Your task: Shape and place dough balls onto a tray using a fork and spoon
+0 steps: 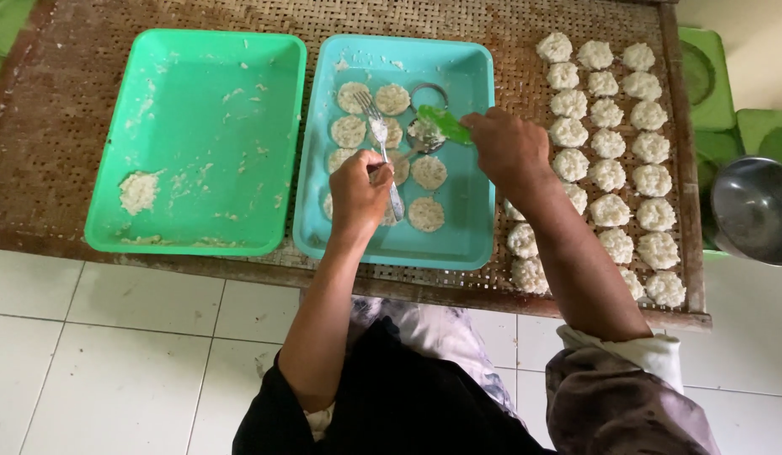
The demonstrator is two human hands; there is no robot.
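Green tray [197,143]: far left on the woven bamboo rack [62,109] — smeared with rice bits, one small clump of rice [139,191] near its left wall.
Turquoise tray [467,227]: just beside the green one, on its right; flat round rice cakes [426,214] lie in rows on its floor.
Left hand [359,192]: over the turquoise tray, fingers closed around the handle of a metal fork [380,135] whose tines point away from the person, above the cakes.
Metal ring mould [428,94]: near the tray's far right corner, partly hidden by the green paddle.
Right hand [509,150]: at the tray's right wall, fingers pinched on a small green paddle [444,124] — its blade rests over a lump of rice at the ring.
Shaped rice cakes [610,143]: to the right, in three columns on the rack, well apart from the trays.
Metal bowl [755,209]: far right, off the rack's edge.
Floor [113,354]: white tiles below.
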